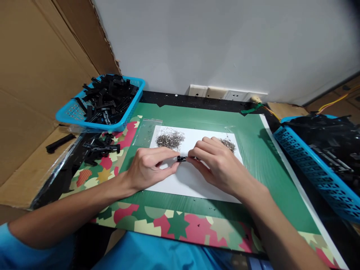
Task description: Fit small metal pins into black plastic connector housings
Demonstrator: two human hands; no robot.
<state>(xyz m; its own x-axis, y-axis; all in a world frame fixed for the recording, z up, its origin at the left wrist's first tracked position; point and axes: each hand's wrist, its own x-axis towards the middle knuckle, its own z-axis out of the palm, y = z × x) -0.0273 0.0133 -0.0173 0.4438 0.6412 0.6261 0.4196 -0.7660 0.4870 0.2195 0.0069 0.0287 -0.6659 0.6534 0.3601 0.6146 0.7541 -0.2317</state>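
Between my two hands, over a white sheet of paper (pixel 191 183), is a small black plastic part (pixel 182 159). My left hand (pixel 153 165) pinches its left end between thumb and fingers. From the other side, my right hand (pixel 215 159) has its fingertips closed on the part's right end, which they mostly hide. Behind the hands on the paper lies a pile of tiny metal pieces (pixel 170 139). A second pile of small metal pieces (pixel 227 144) is partly covered by my right hand.
A blue basket (pixel 123 123) heaped with black plastic parts stands at the back left, with several loose black parts (pixel 102 148) before it. Another blue basket (pixel 317 180) is at the right. Wall sockets (pixel 236 96) and a cable lie behind the green mat (pixel 270 157).
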